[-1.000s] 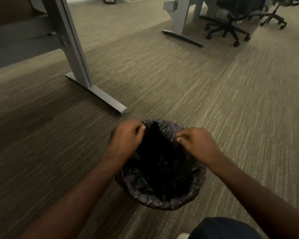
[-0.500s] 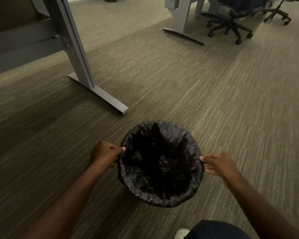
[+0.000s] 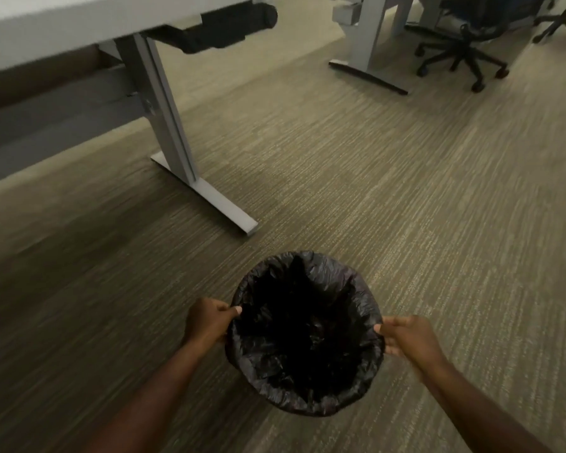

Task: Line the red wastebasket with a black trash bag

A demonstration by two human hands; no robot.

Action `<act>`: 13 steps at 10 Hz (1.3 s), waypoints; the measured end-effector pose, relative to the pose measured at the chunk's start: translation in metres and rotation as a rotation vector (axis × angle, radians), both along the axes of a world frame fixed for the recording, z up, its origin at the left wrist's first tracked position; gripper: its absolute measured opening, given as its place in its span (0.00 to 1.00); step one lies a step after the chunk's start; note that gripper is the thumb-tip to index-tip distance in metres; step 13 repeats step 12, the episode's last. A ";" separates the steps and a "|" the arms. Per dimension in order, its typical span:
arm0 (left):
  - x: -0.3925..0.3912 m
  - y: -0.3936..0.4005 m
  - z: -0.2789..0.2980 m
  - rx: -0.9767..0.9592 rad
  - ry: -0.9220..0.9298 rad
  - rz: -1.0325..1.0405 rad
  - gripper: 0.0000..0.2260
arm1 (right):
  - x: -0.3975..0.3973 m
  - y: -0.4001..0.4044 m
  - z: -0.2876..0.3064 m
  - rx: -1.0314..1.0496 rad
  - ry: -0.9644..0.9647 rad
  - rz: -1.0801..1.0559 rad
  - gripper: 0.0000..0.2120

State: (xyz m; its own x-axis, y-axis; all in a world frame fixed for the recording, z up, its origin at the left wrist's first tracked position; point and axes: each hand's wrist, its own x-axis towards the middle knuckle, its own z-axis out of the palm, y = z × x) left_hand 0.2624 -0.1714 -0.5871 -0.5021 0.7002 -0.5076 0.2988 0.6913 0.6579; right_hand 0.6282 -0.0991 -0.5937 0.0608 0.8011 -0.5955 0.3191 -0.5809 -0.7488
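A black trash bag [image 3: 307, 338] fills the round wastebasket on the carpet at the lower middle, its edge folded over the rim all the way round. The bag hides the basket's red wall. My left hand [image 3: 208, 322] grips the rim on the left side, thumb over the plastic. My right hand [image 3: 406, 338] pinches the rim on the right side, opposite the left.
A grey desk leg with a long flat foot [image 3: 206, 194] stands just beyond the basket, under a white desktop [image 3: 79, 24]. Another desk leg [image 3: 363, 50] and a black wheeled office chair [image 3: 464, 50] are at the far right. Olive carpet covers the floor.
Both hands went from the far rim of the basket out to its left and right sides and hold there. The view has tilted upward, showing more of the desk.
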 end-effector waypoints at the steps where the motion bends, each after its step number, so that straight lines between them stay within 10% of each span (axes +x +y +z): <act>1: -0.014 0.016 0.012 0.043 -0.018 0.069 0.17 | -0.028 0.036 0.017 0.020 -0.007 0.015 0.07; 6: -0.116 0.149 0.004 -0.002 0.083 0.375 0.14 | -0.174 0.270 -0.047 0.201 -0.250 0.319 0.13; 13: -0.111 0.159 -0.001 0.109 0.195 0.365 0.28 | -0.203 0.246 -0.008 0.307 -0.213 0.297 0.11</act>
